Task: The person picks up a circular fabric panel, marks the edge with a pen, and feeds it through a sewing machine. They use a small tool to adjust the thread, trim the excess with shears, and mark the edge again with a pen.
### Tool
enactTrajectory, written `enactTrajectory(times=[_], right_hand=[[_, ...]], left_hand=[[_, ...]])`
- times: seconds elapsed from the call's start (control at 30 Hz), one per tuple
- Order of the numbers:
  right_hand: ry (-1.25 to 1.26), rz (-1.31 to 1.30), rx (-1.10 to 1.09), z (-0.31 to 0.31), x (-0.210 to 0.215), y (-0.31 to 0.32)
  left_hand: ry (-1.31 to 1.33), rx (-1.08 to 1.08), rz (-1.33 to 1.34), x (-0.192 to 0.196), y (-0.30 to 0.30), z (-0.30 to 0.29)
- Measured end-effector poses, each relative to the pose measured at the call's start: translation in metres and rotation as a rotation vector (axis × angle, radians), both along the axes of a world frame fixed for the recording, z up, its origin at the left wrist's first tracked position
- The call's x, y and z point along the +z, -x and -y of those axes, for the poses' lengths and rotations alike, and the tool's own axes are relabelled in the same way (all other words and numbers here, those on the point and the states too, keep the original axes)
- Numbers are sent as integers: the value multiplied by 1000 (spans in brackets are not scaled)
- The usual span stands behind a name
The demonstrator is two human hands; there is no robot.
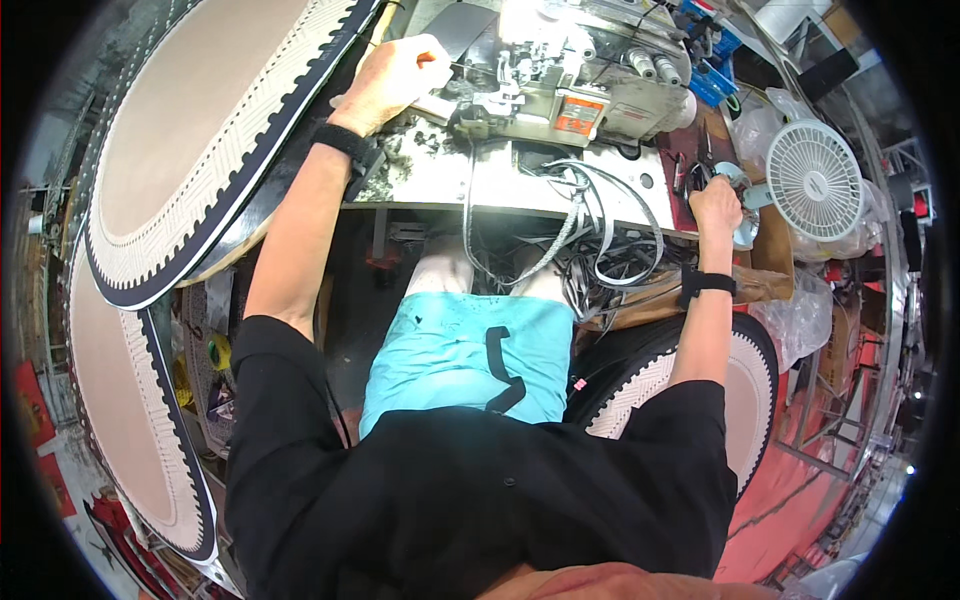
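Head view: left hand (398, 80) is hovering beside the sewing machine (635, 110), fingers curled, pinch unclear; right hand (717, 208) is touching scissors (699, 177) at the table's (435, 172) right end, can't tell grip.

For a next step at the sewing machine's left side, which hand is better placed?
Probably the left hand: it is left of the sewing machine, while the right hand is beside the fan.

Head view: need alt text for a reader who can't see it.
A person's curled left hand is beside a sewing machine; the right hand is at what look like dark-handled scissors near a small fan. Large oval mats with dark toothed edges fill the left side.
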State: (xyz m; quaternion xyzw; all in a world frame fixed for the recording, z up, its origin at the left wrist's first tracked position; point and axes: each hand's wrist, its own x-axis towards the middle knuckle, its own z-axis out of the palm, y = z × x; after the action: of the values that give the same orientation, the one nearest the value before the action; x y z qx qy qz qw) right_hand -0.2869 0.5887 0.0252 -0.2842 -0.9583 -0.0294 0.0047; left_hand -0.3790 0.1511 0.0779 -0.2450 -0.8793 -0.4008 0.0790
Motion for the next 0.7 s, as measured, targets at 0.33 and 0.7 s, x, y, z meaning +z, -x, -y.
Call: enactTrajectory(times=[0.33,0.7], right_hand=[[50,-460,106,0,0,-36],[2187,72,628,213,-1,-86]], left_hand=[[48,29,-30,5,-6,6],[-20,-6,-35,-3,-2,3]])
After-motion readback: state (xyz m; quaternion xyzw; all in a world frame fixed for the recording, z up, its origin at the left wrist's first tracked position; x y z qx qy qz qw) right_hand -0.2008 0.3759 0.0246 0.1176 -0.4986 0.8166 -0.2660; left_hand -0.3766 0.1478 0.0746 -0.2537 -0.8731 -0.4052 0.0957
